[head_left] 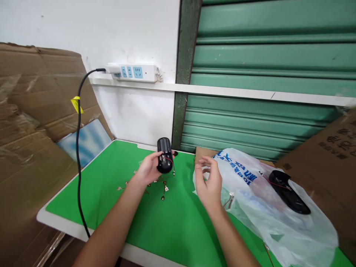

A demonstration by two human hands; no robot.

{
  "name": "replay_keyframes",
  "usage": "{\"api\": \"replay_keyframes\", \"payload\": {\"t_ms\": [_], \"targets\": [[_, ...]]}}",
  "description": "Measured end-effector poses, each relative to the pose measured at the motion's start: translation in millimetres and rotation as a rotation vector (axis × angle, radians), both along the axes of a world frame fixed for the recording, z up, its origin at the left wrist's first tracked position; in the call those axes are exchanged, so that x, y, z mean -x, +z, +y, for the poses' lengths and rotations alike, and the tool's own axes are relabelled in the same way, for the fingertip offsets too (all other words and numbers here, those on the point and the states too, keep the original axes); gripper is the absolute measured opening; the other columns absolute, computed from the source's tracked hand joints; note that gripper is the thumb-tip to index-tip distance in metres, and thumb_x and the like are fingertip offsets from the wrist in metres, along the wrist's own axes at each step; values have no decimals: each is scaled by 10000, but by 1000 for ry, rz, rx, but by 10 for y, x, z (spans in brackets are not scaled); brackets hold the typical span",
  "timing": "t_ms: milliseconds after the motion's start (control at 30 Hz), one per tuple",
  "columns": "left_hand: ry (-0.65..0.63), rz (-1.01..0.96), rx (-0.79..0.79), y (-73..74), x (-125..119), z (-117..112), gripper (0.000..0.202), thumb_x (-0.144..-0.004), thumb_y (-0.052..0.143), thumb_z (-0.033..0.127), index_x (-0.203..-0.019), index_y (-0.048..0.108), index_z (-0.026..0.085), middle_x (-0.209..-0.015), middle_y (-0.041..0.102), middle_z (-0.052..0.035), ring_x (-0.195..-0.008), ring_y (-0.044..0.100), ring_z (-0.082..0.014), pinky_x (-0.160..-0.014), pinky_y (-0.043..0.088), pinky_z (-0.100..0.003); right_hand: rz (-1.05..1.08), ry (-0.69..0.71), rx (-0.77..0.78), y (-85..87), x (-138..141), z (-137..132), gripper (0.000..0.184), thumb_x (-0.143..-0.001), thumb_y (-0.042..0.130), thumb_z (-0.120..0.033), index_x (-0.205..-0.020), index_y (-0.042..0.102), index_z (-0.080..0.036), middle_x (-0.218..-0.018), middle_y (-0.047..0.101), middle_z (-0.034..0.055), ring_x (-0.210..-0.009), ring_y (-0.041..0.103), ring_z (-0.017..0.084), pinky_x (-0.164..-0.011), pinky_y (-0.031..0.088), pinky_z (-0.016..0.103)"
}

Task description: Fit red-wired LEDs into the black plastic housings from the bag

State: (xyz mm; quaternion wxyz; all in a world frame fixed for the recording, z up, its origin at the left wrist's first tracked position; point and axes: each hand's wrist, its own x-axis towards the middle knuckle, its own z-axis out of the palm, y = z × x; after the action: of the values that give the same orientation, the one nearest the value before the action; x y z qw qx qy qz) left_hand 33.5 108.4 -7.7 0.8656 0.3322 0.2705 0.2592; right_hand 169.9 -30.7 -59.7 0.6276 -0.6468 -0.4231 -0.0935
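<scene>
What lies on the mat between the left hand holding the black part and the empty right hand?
Only bare green mat shows between the left hand, gripping the black part, and the right hand; the head view shows the small metal pieces lying below.

head-worn view, facing forward-down, near green table (172, 230)

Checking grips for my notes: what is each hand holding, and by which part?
The left hand grips the black casing around its lower half; the right hand holds nothing.
</scene>
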Motion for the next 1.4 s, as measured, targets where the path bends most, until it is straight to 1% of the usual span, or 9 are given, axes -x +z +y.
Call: {"api": "replay_keyframes", "payload": {"t_ms": [167, 333, 467, 600, 767, 933, 1133, 1233, 1400], "targets": [[111, -83, 95, 115, 117, 142, 314, -992, 370, 163, -1093, 650, 63, -964, 725, -113, -848, 699, -200, -808, 584, -415, -328, 195, 397, -128, 392, 39, 135, -962, 529, -253, -897, 628, -190, -880, 623, 37, -753, 606, 166, -668, 412, 293], [156, -38, 18, 77, 81, 133, 297, -989, 370, 139, -1037, 644, 35, -872, 703, -122, -718, 669, -183, -695, 575, -343, -328, 139, 729, -290, 673, 166, 117, -927, 623, -295, -901, 659, -187, -967, 646, 46, -901, 645, 213, -681, 392, 303], [126, -27, -104, -9, 37, 112, 206, -949, 471, 94, -1093, 614, 61, -939, 700, -108, -718, 660, -167, -685, 560, -307, -303, 149, 809, -299, 695, 223, 84, -929, 582, -201, -899, 659, -186, -966, 647, 49, -943, 630, 222, -717, 401, 311], [60, -4, -173, -62, 10, 58, 255, -887, 597, 99, -1141, 606, 81, -997, 701, -123, -766, 670, -178, -720, 573, -316, -287, 140, 726, -347, 688, 249, 127, -912, 512, -117, -858, 612, -174, -913, 628, 76, -893, 612, 228, -724, 410, 326], [70, 32, -197, -49, 0, 0, 206, -918, 567, 108, -1119, 609, 93, -1015, 704, -135, -816, 687, -200, -780, 607, -407, -144, 105, 428, -336, 506, 193, 167, -940, 372, -165, -839, 502, -193, -830, 593, 88, -740, 577, 211, -650, 414, 332], [108, 42, -187, -37, 20, 29, 187, -963, 504, 146, -1114, 602, 94, -1075, 693, -138, -896, 698, -212, -737, 633, -431, 358, 259, 200, -172, 178, 120, 158, -881, 497, -358, -850, 510, -204, -707, 570, 17, -554, 480, 140, -484, 360, 263], [17, 228, -247, -56, -51, -86, 250, -977, 446, 192, -1201, 527, 120, -866, 688, -103, -681, 682, -188, -452, 553, -272, 941, 352, -2, 14, -9, 102, 509, -621, 741, -408, -1051, 640, -157, -803, 659, 40, -531, 427, 94, -448, 313, 220], [-86, 259, -305, -99, -120, -212, 255, -962, 458, 205, -1194, 523, 120, -805, 662, -76, -645, 666, -185, -415, 528, -256, 984, 394, -17, 63, -48, 78, 517, -595, 794, -382, -1043, 702, -139, -839, 689, 66, -586, 465, 99, -499, 351, 225], [-216, 286, -326, -177, -178, -345, 263, -938, 509, 243, -1176, 556, 142, -806, 648, -52, -651, 662, -188, -408, 533, -268, 898, 469, 3, 67, -66, 53, 331, -638, 801, -391, -856, 723, -154, -828, 699, 68, -665, 598, 144, -597, 494, 270]]}}
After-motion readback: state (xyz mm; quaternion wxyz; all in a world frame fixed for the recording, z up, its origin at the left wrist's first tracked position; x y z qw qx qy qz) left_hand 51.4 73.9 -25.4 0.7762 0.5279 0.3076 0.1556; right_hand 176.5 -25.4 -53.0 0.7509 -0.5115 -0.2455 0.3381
